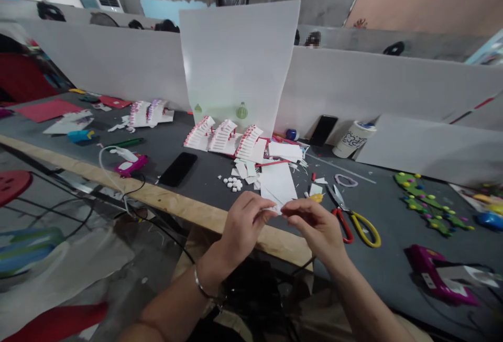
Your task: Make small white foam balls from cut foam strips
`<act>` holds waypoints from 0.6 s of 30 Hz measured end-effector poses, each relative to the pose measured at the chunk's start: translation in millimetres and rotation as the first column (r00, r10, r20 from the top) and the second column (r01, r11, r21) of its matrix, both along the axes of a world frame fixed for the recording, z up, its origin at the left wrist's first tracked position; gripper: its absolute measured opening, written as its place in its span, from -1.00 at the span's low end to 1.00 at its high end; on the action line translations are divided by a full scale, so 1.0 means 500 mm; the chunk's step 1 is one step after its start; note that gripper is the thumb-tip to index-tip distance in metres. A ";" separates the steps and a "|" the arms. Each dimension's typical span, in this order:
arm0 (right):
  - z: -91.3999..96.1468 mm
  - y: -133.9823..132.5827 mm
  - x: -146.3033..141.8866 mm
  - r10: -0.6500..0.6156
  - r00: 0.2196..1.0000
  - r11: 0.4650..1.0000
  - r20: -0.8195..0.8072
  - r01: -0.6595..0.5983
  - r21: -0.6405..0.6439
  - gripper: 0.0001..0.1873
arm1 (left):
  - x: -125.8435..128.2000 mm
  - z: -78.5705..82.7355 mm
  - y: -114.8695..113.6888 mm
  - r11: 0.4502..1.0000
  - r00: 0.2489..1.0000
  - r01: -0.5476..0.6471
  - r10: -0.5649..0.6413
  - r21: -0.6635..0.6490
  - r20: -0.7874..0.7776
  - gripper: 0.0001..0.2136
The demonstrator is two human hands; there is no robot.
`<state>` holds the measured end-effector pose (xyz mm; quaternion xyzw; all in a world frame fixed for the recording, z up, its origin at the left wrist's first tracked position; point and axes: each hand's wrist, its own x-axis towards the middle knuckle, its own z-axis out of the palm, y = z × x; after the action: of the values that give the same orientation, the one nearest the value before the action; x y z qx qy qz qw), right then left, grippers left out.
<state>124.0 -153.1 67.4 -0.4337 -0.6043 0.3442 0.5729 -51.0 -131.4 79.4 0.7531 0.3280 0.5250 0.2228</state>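
Note:
My left hand (pixel 246 220) and my right hand (pixel 314 227) meet above the table's front edge, both closed in a pinch. Between their fingertips is a small whitish piece (pixel 278 209), too small to make out. Just behind it lies a white sheet of paper (pixel 281 179). Left of the sheet are several small white pellets (pixel 233 183) and cut pieces of white card (pixel 244 169). Scissors with one red and one yellow handle (pixel 363 227) lie open to the right of my right hand. A yellow object (pixel 315 197) is partly hidden behind my right fingers.
White paper models with red-tipped strips (pixel 223 138) stand before a tall white board (pixel 239 59). A black phone (pixel 178 169) and a pink glue gun (pixel 131 165) lie left. To the right are a white cup (pixel 351 139), green beaded shapes (pixel 430 203) and a magenta device (pixel 438 274).

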 end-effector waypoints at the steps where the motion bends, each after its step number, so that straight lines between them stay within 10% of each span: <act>1: 0.001 -0.003 -0.001 0.020 1.000 0.999 -0.023 -0.021 -0.040 -0.84 | -0.002 0.002 -0.002 0.994 0.999 -0.029 0.032 0.106 -0.031 -0.85; 9: -0.006 -0.011 -0.009 0.169 0.958 0.964 -0.232 -0.210 -0.164 -0.84 | 0.004 0.004 -0.019 0.913 0.990 -0.026 0.079 0.406 -0.114 -0.90; 18: 0.015 -0.017 -0.013 0.166 0.934 0.971 -0.316 -0.211 -0.113 -0.80 | 0.000 0.014 -0.028 0.977 0.991 0.135 -0.134 0.166 -0.019 -0.98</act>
<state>117.5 -161.8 74.9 -0.3560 -0.5212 0.5031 0.5903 -50.9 -145.3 86.4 0.7915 0.2320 0.5316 0.1927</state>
